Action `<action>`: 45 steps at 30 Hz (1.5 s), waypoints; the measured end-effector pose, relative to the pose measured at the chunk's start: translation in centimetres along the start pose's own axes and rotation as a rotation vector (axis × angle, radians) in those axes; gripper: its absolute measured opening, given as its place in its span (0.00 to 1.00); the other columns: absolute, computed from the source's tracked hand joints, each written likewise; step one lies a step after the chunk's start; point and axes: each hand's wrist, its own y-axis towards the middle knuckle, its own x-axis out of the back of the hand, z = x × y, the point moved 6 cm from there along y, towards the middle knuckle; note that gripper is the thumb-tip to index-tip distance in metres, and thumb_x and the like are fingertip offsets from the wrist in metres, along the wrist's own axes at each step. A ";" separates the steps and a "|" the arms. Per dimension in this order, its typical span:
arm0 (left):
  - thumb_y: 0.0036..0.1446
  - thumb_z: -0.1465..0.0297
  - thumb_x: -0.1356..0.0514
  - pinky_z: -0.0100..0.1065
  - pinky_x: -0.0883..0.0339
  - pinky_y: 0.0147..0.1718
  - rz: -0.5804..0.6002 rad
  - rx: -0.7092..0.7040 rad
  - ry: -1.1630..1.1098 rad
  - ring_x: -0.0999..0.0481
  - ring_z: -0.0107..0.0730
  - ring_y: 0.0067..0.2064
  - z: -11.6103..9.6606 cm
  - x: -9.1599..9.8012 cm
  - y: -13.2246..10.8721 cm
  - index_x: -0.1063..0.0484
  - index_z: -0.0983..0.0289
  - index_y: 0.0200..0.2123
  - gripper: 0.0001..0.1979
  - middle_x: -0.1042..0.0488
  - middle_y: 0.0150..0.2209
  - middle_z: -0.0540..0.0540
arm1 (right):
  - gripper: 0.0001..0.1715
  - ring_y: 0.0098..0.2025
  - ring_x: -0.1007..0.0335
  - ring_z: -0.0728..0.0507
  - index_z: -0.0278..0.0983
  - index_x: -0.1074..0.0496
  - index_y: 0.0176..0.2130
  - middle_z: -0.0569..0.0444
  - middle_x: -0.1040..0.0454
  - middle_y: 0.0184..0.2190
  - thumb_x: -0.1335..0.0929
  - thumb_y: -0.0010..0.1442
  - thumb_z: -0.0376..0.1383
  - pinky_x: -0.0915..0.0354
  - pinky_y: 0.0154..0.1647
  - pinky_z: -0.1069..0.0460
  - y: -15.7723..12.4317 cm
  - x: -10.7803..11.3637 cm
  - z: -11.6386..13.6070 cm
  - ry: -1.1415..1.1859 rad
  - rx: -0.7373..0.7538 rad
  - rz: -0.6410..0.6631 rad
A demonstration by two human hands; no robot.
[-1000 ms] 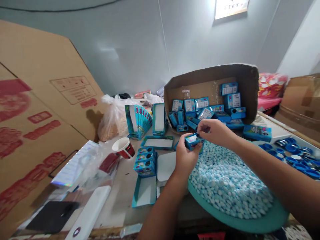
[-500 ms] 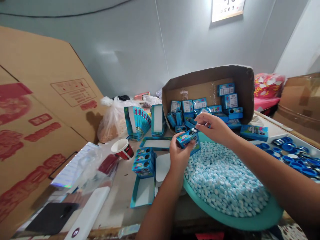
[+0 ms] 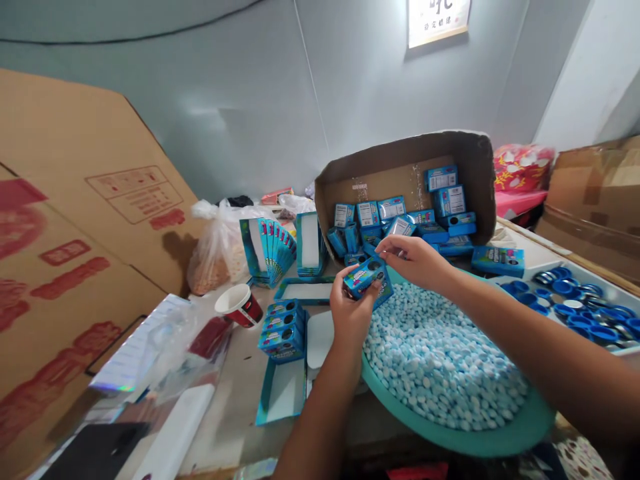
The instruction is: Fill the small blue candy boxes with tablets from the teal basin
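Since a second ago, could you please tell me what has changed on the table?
The left hand has turned the small blue box from pale face up to printed face up, keeping its hold; the right hand stays at its far end. The teal basin of pellets, cardboard carton and red cup are unchanged.

Fingers (image 3: 393, 248) hide part of the blue box (image 3: 364, 277).

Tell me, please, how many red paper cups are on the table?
1: the red paper cup sits on the table, just left of the stacked small blue boxes; clutter may hide others.
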 end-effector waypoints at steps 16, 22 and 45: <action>0.44 0.69 0.25 0.40 0.25 0.50 -0.007 -0.051 0.197 0.19 0.39 0.46 -2.5 4.3 0.5 0.31 0.57 0.60 0.38 0.23 0.48 0.56 | 0.09 0.37 0.25 0.41 0.36 0.22 0.41 0.44 0.22 0.44 0.31 0.63 0.37 0.34 0.37 0.50 -2.0 -5.7 -3.9 -0.555 -0.053 0.558; 0.44 0.70 0.26 0.42 0.24 0.50 0.175 0.011 0.423 0.20 0.43 0.49 -4.8 10.6 0.7 0.26 0.58 0.55 0.32 0.23 0.50 0.58 | 0.16 0.42 0.25 0.31 0.33 0.23 0.41 0.34 0.26 0.48 0.28 0.61 0.44 0.34 0.40 0.45 -3.7 -7.5 -3.3 -0.641 -0.005 0.635; 0.62 0.64 0.36 0.51 0.40 0.65 -0.034 -0.319 0.889 0.26 0.44 0.57 -6.0 11.2 1.0 0.25 0.59 0.39 0.06 0.22 0.51 0.57 | 0.12 0.36 0.31 0.41 0.39 0.25 0.41 0.49 0.23 0.42 0.26 0.58 0.40 0.42 0.33 0.48 -4.3 -6.6 -3.6 -0.500 -0.126 0.903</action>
